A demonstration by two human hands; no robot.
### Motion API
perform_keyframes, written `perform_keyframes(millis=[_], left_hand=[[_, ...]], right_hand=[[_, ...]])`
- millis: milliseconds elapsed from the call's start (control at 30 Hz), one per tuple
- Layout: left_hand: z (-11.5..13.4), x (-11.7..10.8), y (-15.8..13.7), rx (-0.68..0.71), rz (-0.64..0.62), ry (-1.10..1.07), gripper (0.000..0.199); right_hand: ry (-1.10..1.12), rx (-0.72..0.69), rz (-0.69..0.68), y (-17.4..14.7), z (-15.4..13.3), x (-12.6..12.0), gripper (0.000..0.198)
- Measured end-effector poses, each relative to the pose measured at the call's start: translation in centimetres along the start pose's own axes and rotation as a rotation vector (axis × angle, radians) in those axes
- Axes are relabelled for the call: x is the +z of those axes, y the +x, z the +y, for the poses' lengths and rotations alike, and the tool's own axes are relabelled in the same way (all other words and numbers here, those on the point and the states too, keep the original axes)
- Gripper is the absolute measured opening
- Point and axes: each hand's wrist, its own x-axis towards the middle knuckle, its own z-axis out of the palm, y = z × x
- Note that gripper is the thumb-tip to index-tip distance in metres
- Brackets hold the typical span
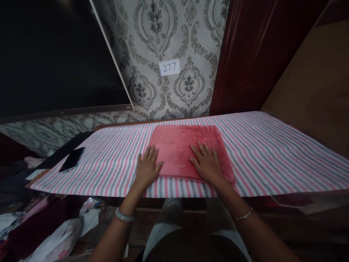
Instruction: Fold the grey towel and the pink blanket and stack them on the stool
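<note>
A pink, plush-looking rectangular cloth (pixel 180 160) lies flat on a striped sheet (pixel 109 160) that covers the table. Whether the cloth is folded or a single pad, I cannot tell. My left hand (pixel 147 167) rests palm down at its left edge, fingers spread. On the right half of the cloth, my right hand (pixel 207 163) lies flat with its fingers apart. Both hands press on the fabric without gripping it. Darker and lighter patches mark the pile around my right hand.
A dark phone (pixel 72 159) lies at the table's left end. Behind stand a large black screen (pixel 60 58) and a patterned wall with a paper label (pixel 169 67) reading 277. Dark red wood panelling (pixel 245 54) rises at the right. Clothes and a plastic bag (pixel 58 240) lie low at the left.
</note>
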Motion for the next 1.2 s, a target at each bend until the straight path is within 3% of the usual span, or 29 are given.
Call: perform_keyframes(millis=[133,233,433,533,633,767,1033,1133,1200], left_hand=[[-0.1,-0.7,0.1,-0.007,-0.015,-0.031,0.059],[1.1,-1.9,0.9,-0.003,0.008,-0.060,0.058],[7.4,-3.4,3.3,0.267,-0.018,-0.245,0.059],[10.6,-2.5,4.1,0.380,-0.034,-0.302,0.058],[11.9,-1.1,4.3,0.400,-0.055,-0.307,0.056],[10.0,-0.2,4.2,0.309,-0.062,-0.228,0.058],[0.0,-1.2,4.6,-0.150,-0.121,-0.026,0.061],[-0.9,-1.7,4.6,-0.266,-0.073,0.010,0.062],[0.1,-2.3,4.9,-0.211,-0.023,-0.001,0.061]], right_hand=[[0.003,-0.005,-0.054,0.0,0.7,-0.6,0.056],[-0.012,0.016,-0.015,-0.2,1.6,-1.4,0.055],[-0.075,0.049,0.113,-0.9,2.5,-1.3,0.053],[-0.121,0.044,0.130,-1.3,2.5,-0.2,0.054],[-0.149,0.041,0.151,-1.7,2.5,0.5,0.054],[-0.121,0.038,0.134,-1.9,2.7,0.6,0.056],[-0.073,0.050,0.135,-1.9,2.5,0.8,0.058],[-0.081,0.055,0.138,-2.0,2.4,0.9,0.056],[-0.070,0.054,0.140,-1.8,2.6,0.8,0.055]])
